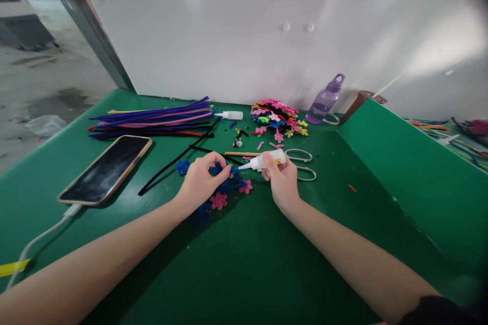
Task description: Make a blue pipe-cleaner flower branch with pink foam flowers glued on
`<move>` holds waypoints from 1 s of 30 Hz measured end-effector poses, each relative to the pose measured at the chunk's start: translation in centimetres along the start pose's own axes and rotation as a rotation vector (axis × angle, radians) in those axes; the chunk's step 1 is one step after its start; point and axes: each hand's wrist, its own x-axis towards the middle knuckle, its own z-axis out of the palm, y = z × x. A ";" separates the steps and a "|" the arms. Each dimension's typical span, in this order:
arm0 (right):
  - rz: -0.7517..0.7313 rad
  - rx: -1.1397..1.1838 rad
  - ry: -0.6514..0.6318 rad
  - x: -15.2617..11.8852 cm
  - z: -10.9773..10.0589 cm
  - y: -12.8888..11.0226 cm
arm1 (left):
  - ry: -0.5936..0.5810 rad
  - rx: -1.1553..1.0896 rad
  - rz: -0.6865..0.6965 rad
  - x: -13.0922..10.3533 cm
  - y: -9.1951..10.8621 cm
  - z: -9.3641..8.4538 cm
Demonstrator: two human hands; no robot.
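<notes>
My right hand (pixel 282 180) is closed around a small white glue bottle (pixel 270 159), whose narrow nozzle points left. The tip is at or very near a blue fuzzy pipe-cleaner piece (pixel 235 171) pinched in my left hand (pixel 204 179). Blue fuzzy blooms show on both sides of the left hand, partly hidden by it. A pink flower (pixel 218 201) and a smaller pink flower (pixel 246 187) hang just below the fingers. Behind the bottle lie scissors (pixel 305 173) with pale loop handles and a thin wooden stick (pixel 242 154).
At the back are a bundle of pipe cleaners (pixel 152 121), a second glue bottle (pixel 233 115), a heap of colourful flowers (pixel 276 117) and a purple water bottle (pixel 324 101). A charging phone (pixel 107 168) lies left. A green divider (pixel 412 172) stands right; a white panel (pixel 229 35) rises behind.
</notes>
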 end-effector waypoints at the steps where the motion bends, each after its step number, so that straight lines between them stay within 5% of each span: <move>1: -0.001 -0.001 -0.009 0.0 0.0 0.0 | 0.000 0.004 0.001 0.0 0.0 0.0; 30: -0.068 0.022 0.004 0.2 -0.2 0.4 | 0.027 -0.018 -0.004 0.1 -0.2 -0.1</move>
